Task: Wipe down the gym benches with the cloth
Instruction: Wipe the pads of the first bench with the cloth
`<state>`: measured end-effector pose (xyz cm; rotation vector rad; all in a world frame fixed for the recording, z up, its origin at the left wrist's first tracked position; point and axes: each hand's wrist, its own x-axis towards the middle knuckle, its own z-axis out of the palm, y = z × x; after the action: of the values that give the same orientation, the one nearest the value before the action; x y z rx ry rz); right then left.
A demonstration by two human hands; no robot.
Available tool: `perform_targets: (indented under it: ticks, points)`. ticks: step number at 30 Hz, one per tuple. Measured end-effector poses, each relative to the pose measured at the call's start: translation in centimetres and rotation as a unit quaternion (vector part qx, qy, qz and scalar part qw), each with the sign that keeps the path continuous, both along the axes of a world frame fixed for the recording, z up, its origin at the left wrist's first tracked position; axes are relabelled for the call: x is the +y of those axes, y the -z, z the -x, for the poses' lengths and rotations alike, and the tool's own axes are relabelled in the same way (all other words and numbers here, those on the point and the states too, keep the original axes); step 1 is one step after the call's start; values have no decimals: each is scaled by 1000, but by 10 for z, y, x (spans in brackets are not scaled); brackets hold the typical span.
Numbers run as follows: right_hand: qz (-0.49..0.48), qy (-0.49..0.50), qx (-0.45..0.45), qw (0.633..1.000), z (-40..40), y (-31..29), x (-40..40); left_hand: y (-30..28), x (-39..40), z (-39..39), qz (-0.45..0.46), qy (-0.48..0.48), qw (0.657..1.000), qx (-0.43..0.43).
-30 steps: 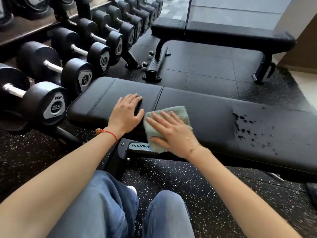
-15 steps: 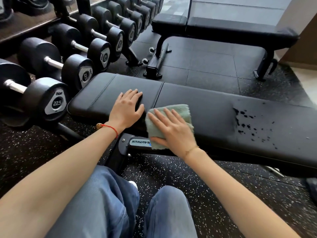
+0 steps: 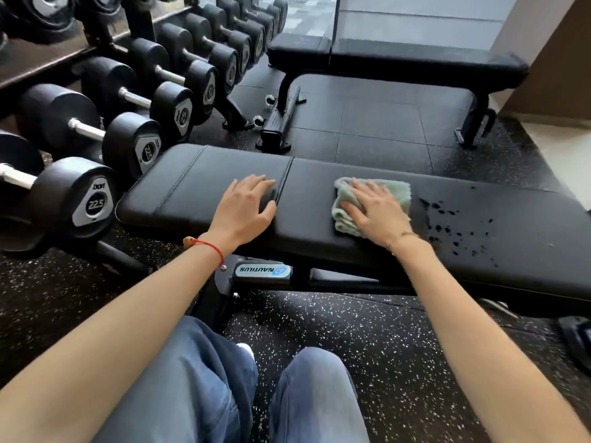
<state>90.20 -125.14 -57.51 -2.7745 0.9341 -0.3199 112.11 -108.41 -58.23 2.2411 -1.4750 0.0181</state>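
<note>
While our right hand [image 3: 375,211] presses the cloth [image 3: 372,203] flat-fingered at mid-frame on the near bench [image 3: 351,251] and our left [image 3: 246,209] rests open beside it, dark spots [image 3: 454,225] rightward and the far bench [image 3: 415,62] look unwiped.

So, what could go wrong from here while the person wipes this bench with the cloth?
1. The right hand presses the cloth with flat fingers and does not grip it, so it may slip out or bunch.
2. The dark specks right of the cloth may smear instead of lifting.
3. The left hand covers the seam, so that strip may be missed.
</note>
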Motion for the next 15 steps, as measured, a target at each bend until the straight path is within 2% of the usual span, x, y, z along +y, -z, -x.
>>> perform_targets:
  ticks: [3,7,10,13,15]
  points:
    - [1,-64,-5,998,-9,5,36,3,-12,17,8,21,1000,0]
    - [17,-163,-27,986,67,7,59,12,-13,15,-4,24,1000,-13]
    - [-31,-100,-49,993,77,4,12,15,-12,16,13,24,999,-27]
    - [-26,28,-17,999,27,-2,-46,14,-12,20,17,16,999,-30]
    - [-19,62,18,998,-15,-5,-51,13,-12,20,17,13,999,-31]
